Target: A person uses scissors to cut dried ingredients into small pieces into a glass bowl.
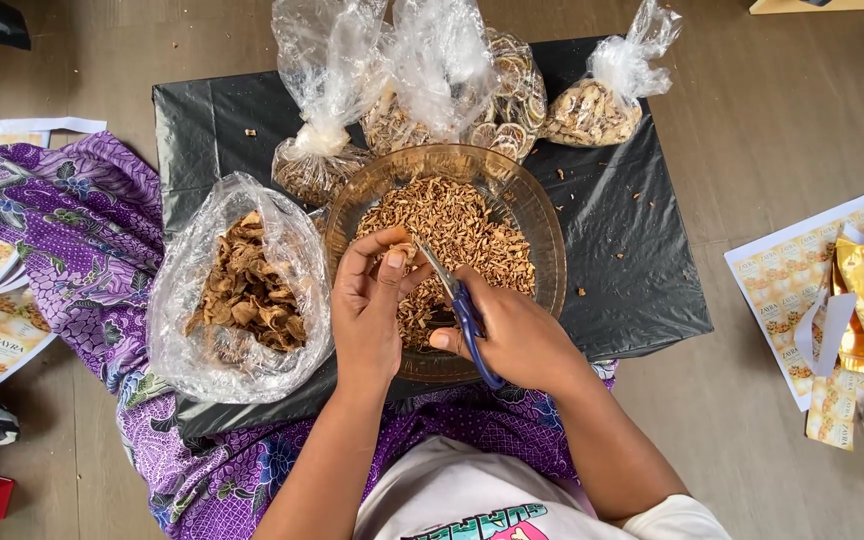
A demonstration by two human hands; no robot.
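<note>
A black plastic sheet (632,230) carries a glass bowl (542,215) of dried chips (brown, chopped). Over it, the right hand (517,335) grips blue-handled scissors (457,300); the left hand (367,305) pinches 1 dried piece (404,252).

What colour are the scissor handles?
Blue. The scissors in the right hand show it best in the head view.

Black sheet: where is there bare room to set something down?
The black sheet is bare right of the glass bowl, below the small tied bag, with only crumbs. A smaller patch lies at its back left corner. Crowded: behind the bowl and left, by the open bag.
</note>
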